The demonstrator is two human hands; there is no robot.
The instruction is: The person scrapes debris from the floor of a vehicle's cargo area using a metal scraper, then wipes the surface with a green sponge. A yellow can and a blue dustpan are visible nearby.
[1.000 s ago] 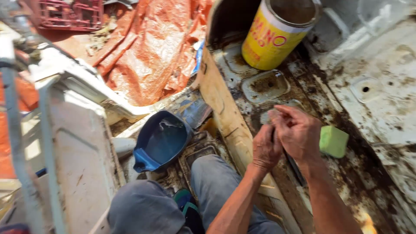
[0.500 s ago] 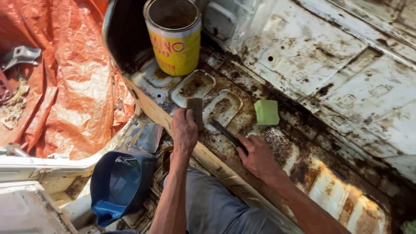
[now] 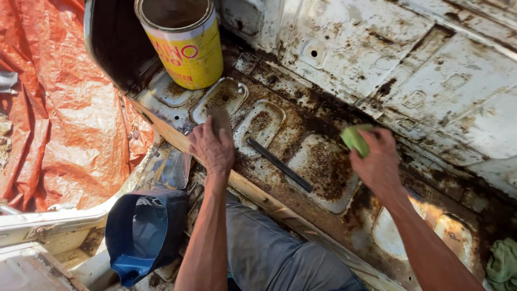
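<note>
My left hand [image 3: 212, 145] grips a small brownish flat block [image 3: 219, 118] and presses it on the rusty white sheet-metal floor [image 3: 344, 48] near a stamped recess. My right hand [image 3: 379, 161] holds a light green sponge [image 3: 354, 138] above the rusted panel, further right. Between the hands a thin dark metal strip [image 3: 280, 164] lies diagonally on the floor. A yellow and white can [image 3: 183, 40], open at the top, stands at the back left.
An orange tarpaulin [image 3: 59, 108] covers the ground on the left. A dark blue container [image 3: 145, 231] sits by my grey-trousered knee [image 3: 274, 258]. A green rag [image 3: 503, 264] lies at the right edge. A rusty sill [image 3: 269, 202] runs diagonally.
My right hand has left the dark strip and picked up the green sponge, lifting it to the right. My left hand stays on the block. The view moved closer.
</note>
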